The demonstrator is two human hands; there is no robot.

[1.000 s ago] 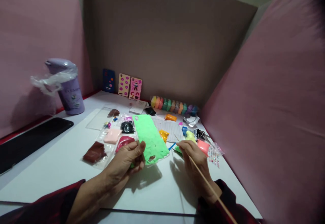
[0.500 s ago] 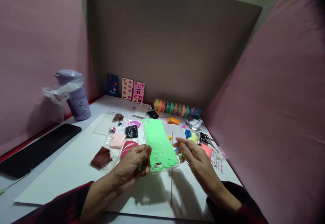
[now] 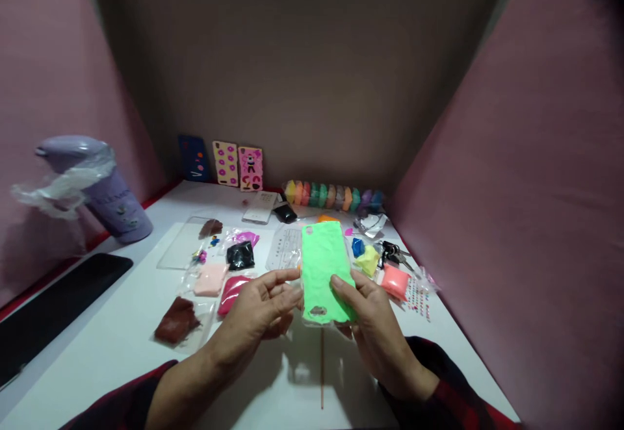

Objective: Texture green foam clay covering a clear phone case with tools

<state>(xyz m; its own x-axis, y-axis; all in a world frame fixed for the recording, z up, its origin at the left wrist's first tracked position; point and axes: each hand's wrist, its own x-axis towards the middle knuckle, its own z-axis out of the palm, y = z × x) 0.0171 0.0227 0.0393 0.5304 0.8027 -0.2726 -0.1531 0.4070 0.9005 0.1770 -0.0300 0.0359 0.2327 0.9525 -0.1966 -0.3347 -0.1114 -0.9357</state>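
Right hand (image 3: 377,316) has moved in, gripping the green case (image 3: 322,258) at four o'clock — thumb on its face; left hand (image 3: 260,306), half-curled at nine, contact unclear — long axis roughly twelve-to-six, between both.

Open passage runs along the white tabletop (image 3: 114,326) between the black slab (image 3: 63,310) and brown clay packet (image 3: 176,321), while a thin stick (image 3: 322,371) obstructs the near space below the green phone case (image 3: 323,267).

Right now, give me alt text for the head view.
The right hand holds a green-covered phone case, with the left hand at its left edge. Colored packets lie on the white surface; three decorated cases stand behind.
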